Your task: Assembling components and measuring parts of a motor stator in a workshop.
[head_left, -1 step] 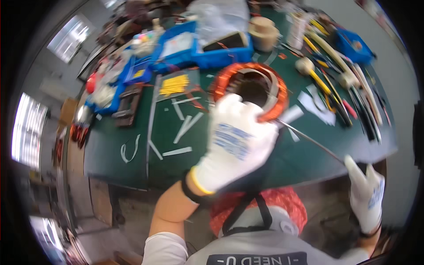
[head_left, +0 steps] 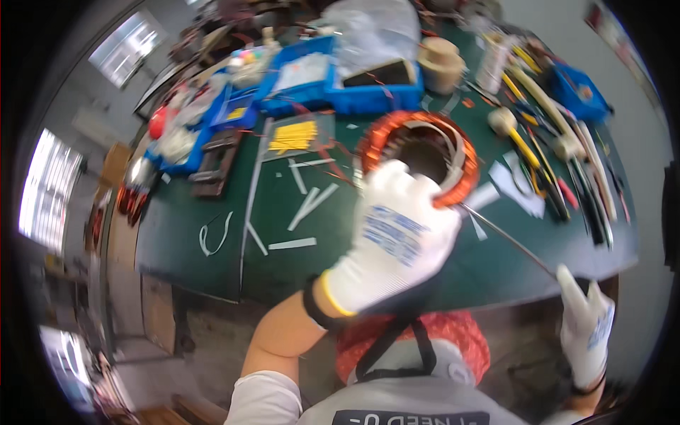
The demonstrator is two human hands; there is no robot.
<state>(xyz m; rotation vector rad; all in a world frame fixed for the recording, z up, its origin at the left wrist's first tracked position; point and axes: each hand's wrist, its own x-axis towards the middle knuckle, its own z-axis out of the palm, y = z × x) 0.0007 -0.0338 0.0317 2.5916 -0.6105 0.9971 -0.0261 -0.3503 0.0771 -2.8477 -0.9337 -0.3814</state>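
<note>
A motor stator (head_left: 466, 177) with orange copper windings and a pale strip along its inner rim stands on the green table. My left hand (head_left: 400, 230), in a white glove with blue print, lies over its near side with the fingers curled at the rim. Off to the right, my gloved right hand (head_left: 589, 329) is closed on the near end of a thin metal rod (head_left: 511, 239). The rod slants up to the stator's lower right edge, beside my left hand. Whether its tip touches the windings is hidden. White paper strips (head_left: 312, 205) lie left of the stator.
Yellow sleeves (head_left: 292, 136) lie on a clear sheet. Blue bins (head_left: 375, 99) and a tape roll (head_left: 440, 67) stand behind. Rightward are a mallet (head_left: 503, 122), a yellow-handled tool (head_left: 524, 149) and several rods. A metal block (head_left: 216, 164) sits at left. The table's front edge (head_left: 510, 301) is near me.
The table and stator sit slightly farther right and lower in the picture. My left hand stays on the stator, and my right hand keeps hold of the rod.
</note>
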